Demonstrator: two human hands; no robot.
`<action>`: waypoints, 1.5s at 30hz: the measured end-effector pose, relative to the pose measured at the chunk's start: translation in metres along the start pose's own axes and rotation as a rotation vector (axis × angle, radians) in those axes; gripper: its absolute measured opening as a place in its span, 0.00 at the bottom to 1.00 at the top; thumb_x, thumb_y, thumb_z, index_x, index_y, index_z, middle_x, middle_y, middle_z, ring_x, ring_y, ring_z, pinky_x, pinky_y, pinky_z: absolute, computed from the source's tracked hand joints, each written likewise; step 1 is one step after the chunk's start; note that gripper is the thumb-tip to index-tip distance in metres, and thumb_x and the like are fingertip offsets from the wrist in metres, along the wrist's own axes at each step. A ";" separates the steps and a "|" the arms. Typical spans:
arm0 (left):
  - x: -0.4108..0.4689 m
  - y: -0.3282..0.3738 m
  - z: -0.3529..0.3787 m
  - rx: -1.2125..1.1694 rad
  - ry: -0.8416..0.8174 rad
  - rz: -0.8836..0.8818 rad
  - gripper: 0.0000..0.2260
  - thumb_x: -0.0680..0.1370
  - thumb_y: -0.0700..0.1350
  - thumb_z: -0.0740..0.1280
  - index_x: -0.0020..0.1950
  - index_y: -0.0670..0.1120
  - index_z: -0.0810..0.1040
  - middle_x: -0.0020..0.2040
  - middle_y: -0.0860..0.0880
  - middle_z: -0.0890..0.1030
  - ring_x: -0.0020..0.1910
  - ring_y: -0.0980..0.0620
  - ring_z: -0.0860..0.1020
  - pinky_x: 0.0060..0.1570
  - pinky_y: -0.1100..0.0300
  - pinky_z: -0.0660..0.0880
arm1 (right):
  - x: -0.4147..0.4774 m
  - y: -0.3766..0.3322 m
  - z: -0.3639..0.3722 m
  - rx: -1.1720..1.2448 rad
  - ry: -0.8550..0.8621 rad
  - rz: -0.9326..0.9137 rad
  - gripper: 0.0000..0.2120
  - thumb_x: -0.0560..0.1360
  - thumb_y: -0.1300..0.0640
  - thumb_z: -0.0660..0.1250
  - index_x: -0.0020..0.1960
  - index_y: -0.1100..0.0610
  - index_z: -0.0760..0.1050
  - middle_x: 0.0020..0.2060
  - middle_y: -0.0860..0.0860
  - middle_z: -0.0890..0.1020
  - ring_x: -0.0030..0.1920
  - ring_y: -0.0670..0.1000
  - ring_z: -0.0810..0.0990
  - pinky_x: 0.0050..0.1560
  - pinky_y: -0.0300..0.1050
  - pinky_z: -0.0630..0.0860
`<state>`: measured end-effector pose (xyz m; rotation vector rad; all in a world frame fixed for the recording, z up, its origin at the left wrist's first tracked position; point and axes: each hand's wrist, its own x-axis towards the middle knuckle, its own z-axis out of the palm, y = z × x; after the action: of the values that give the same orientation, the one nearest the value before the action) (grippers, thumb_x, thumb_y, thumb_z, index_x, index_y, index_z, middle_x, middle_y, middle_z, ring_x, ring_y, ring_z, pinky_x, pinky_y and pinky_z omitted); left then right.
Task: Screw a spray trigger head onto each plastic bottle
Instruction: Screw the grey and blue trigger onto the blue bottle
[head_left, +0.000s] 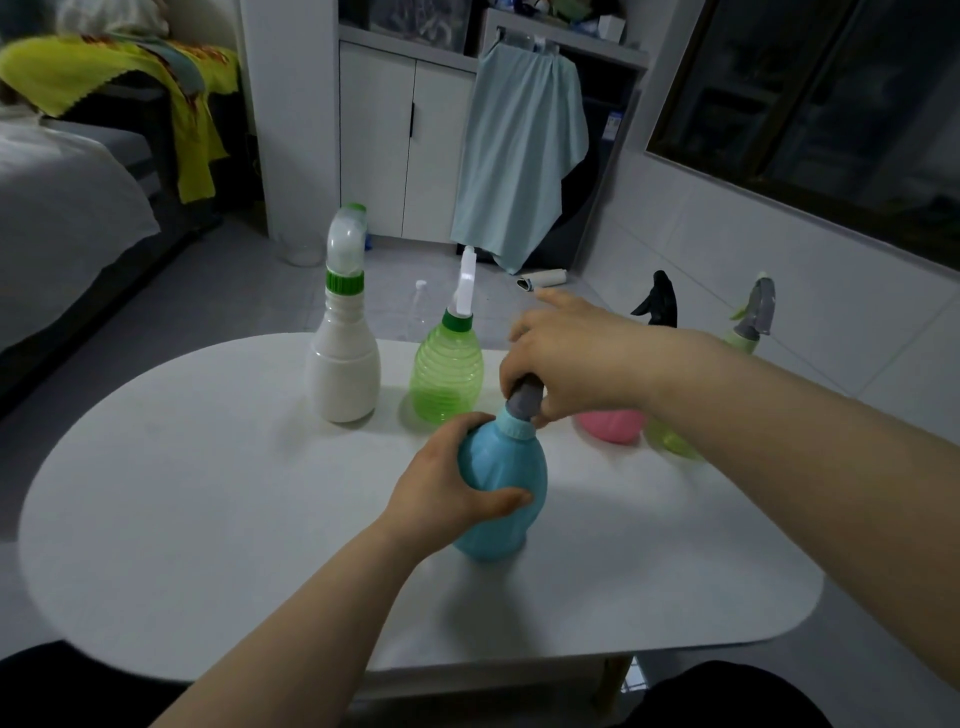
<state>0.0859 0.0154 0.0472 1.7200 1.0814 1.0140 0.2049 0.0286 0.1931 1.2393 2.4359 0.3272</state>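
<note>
Near-upright blue bottle (506, 467) gripped in L hand (447, 488); grey trigger head (525, 399) straight above, clamped in R hand (576, 358) fingers (519, 364), prob. coaxial.

One head-worn view, close above the near edge of the white table (208, 493), looks forward and down across it. The blue bottle (501, 488) stands mid-picture, with floor (395, 270), cupboard (405, 140) and window (831, 104) beyond the table's far edge.

surface: white table (208, 519) | on it: white bottle (343, 379); green bottle (447, 374); blue bottle (504, 483); pink bottle (613, 426); lime bottle (670, 441)
</note>
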 end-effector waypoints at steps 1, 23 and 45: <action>0.000 0.000 0.001 0.003 0.006 0.001 0.27 0.59 0.47 0.77 0.47 0.64 0.65 0.44 0.66 0.70 0.47 0.55 0.73 0.48 0.58 0.71 | 0.000 -0.001 -0.001 0.005 -0.005 0.008 0.08 0.68 0.50 0.66 0.45 0.51 0.76 0.39 0.46 0.78 0.52 0.51 0.73 0.67 0.52 0.54; 0.001 -0.001 0.000 0.016 0.025 0.028 0.28 0.59 0.47 0.77 0.49 0.62 0.64 0.44 0.66 0.69 0.47 0.53 0.73 0.49 0.58 0.70 | -0.016 0.019 -0.016 0.698 -0.208 0.117 0.15 0.71 0.61 0.65 0.52 0.43 0.77 0.61 0.44 0.76 0.61 0.43 0.72 0.64 0.43 0.68; 0.003 -0.002 -0.003 -0.016 -0.033 -0.011 0.26 0.61 0.47 0.76 0.45 0.66 0.64 0.44 0.66 0.70 0.46 0.58 0.73 0.47 0.60 0.69 | -0.021 0.014 -0.003 0.266 0.097 0.054 0.29 0.70 0.64 0.64 0.66 0.43 0.63 0.74 0.45 0.46 0.73 0.49 0.45 0.71 0.45 0.49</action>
<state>0.0832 0.0198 0.0465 1.7104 1.0581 0.9816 0.2251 0.0190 0.2056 1.4303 2.5976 0.0795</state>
